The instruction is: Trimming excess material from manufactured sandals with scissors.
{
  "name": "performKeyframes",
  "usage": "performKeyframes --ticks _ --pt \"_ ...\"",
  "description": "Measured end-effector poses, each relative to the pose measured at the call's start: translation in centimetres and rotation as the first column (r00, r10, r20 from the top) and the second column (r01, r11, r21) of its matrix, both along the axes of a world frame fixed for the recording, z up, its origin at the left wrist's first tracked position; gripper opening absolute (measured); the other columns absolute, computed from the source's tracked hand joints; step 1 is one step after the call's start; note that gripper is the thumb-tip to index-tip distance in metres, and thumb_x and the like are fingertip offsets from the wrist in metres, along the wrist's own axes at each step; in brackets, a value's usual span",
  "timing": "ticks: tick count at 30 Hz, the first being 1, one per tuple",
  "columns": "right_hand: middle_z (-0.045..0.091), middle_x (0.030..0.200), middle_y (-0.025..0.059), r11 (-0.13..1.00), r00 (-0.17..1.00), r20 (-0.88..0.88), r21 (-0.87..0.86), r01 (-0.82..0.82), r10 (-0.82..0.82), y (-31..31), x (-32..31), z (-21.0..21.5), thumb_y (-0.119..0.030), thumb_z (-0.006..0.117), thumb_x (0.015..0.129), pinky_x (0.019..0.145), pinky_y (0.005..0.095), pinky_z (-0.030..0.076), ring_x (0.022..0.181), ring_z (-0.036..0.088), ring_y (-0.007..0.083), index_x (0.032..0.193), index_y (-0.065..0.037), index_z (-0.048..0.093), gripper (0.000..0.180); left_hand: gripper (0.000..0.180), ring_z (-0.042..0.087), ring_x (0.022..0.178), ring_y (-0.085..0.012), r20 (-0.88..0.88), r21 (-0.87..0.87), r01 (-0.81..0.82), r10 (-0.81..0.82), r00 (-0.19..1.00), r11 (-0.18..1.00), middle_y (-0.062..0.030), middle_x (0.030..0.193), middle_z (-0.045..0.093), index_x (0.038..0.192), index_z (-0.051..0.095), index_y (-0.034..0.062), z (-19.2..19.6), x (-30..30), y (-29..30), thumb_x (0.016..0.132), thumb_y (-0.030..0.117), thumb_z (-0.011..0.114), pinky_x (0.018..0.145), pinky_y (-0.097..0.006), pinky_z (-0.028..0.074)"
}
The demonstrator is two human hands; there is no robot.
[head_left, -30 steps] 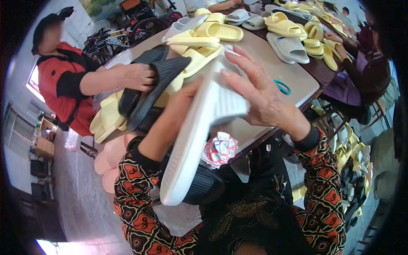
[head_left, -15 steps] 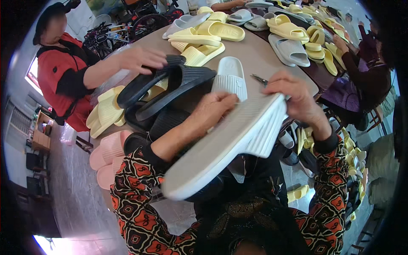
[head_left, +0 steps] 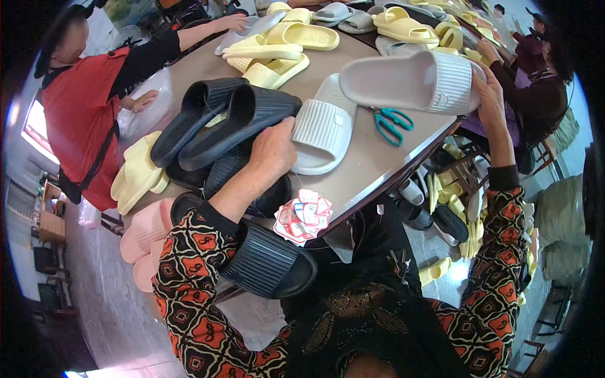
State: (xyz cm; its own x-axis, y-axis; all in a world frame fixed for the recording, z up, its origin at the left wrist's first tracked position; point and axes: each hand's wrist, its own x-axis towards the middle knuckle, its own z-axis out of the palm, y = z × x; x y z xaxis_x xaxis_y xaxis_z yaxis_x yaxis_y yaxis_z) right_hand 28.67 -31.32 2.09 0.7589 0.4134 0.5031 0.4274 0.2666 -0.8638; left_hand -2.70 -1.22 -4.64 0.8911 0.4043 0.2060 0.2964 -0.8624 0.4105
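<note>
My right hand [head_left: 488, 91] grips a light grey slide slipper [head_left: 384, 82] by its strap end, above the table's far right part, with its sole end pointing left. A second pale grey slipper [head_left: 321, 135] lies on the table with its ribbed strap up. Closed around that slipper's left edge is my left hand [head_left: 275, 148]; its fingertips are partly hidden. Black slippers [head_left: 239, 126] are heaped just left of this hand. Teal-handled scissors [head_left: 392, 123] lie between the pale slipper and the table edge. A pile of red-and-white tags [head_left: 304, 217] sits near me at the front edge.
Another black slipper [head_left: 268, 261] rests by my lap. Yellow slippers [head_left: 283, 53] crowd the far side, with more yellow [head_left: 138, 170] and pink ones [head_left: 148, 233] at left. A person in red [head_left: 85, 113] reaches over from the left. More slippers lie on the floor at right.
The slipper in my right hand has gone from before me to the far right and been turned. My left hand has moved left to the other slipper. The co-worker's hand has left the black slippers.
</note>
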Motion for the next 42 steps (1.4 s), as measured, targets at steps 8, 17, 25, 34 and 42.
performKeyframes --ticks 8,17,25,34,42 --pt "0.06 0.106 0.0049 0.958 0.994 0.111 -0.288 0.007 0.026 1.9 2.9 1.1 -0.022 0.053 0.09 0.083 0.0223 0.043 0.095 0.056 0.0106 0.117 0.0 0.054 0.035 0.035 0.057 0.096 -0.0368 0.4 0.026 0.079 -0.083 0.913 0.997 -0.0218 0.099 0.061 0.108 0.058 0.0036 -0.4 -0.2 1.1 0.077 -0.006 0.046 0.082 -0.04 0.045" --pt "0.063 0.1 0.0084 0.895 0.949 0.292 -0.446 0.022 0.122 10.0 -0.3 -1.9 -0.021 0.054 0.085 0.08 0.0259 0.044 0.089 0.057 0.014 0.106 0.0 0.062 0.031 0.029 0.061 0.089 -0.0323 0.432 -0.091 0.127 -0.076 0.899 0.988 -0.0197 0.094 0.063 0.102 0.062 0.0024 0.4 -0.1 0.7 0.075 -0.005 0.053 0.078 -0.034 0.047" --pt "0.062 0.1 0.0148 0.931 0.995 -0.056 -0.353 -0.092 0.077 12.8 -2.9 -6.4 -0.03 0.06 0.083 0.081 0.0326 0.045 0.092 0.057 0.0199 0.109 0.003 0.057 0.042 0.031 0.062 0.08 -0.0156 0.283 -0.438 0.038 0.098 0.954 0.898 -0.0116 0.088 0.068 0.102 0.064 0.0005 0.5 0.1 0.5 0.074 -0.002 0.052 0.075 -0.025 0.046" --pt "0.05 0.115 0.0237 0.695 0.715 0.67 -0.611 0.378 0.2 0.6 -10.7 -8.0 -0.035 0.059 0.083 0.093 0.0444 0.038 0.109 0.047 0.0375 0.118 -0.003 0.05 0.048 0.039 0.062 0.091 -0.0179 0.356 -0.688 0.1 0.215 0.909 0.719 -0.0123 0.1 0.066 0.107 0.062 -0.0029 0.6 1.1 1.3 0.073 -0.008 0.043 0.079 -0.025 0.046" --pt "0.054 0.113 0.0155 0.672 0.643 0.753 -0.548 0.497 0.139 1.9 -7.0 -9.7 -0.025 0.059 0.082 0.092 0.0407 0.037 0.106 0.05 0.0349 0.114 -0.005 0.053 0.038 0.037 0.062 0.091 -0.0315 0.297 -0.93 0.259 -0.119 0.947 -0.262 -0.0153 0.106 0.061 0.118 0.052 -0.0009 1.0 -1.0 2.5 0.083 0.011 0.053 0.062 -0.034 0.053"
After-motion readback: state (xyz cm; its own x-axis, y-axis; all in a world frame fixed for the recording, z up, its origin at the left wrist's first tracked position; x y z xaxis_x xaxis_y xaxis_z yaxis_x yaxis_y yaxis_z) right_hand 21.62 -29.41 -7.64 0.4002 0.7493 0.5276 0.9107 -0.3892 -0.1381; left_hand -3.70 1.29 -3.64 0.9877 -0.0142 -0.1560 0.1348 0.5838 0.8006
